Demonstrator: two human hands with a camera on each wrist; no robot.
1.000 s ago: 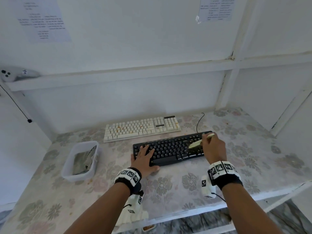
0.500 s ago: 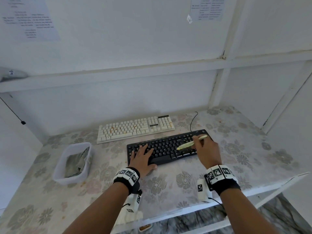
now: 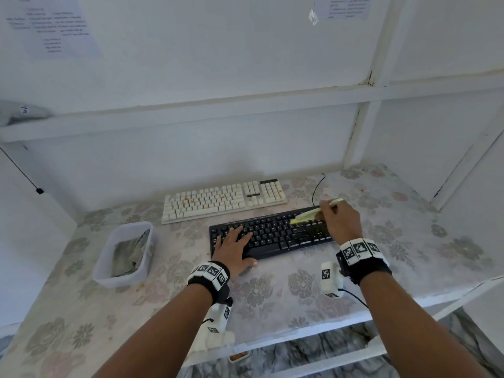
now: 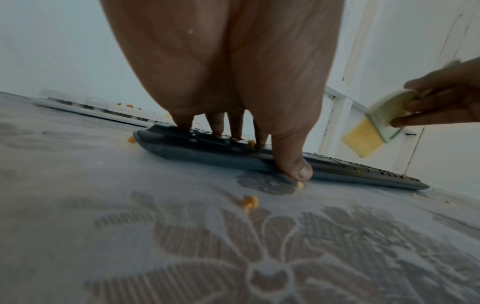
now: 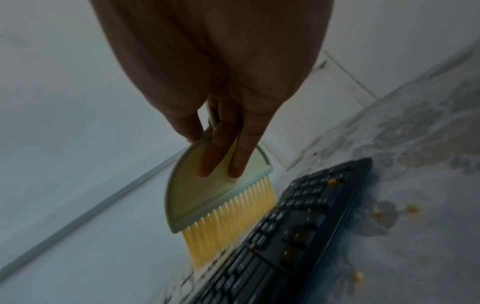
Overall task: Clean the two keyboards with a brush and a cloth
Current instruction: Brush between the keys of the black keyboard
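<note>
Head view: right hand [image 3: 341,222] grips the brush [image 3: 305,215] over the black keyboard's [image 3: 272,236] right end, brushing step; left hand [image 3: 234,246] presses flat, steadying it. Next, I judge, sweep crumbs [image 5: 332,181] off.

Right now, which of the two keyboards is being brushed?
The black keyboard, nearer the person: the left hand rests on it, the right hand holds the yellow-bristled brush over it. The white keyboard lies untouched behind.

black keyboard [image 3: 272,236] | white keyboard [image 3: 223,200], orange specks | brush [image 5: 221,185]: pale-green body, yellow bristles | table [image 3: 300,290]: grey-pink floral
</note>
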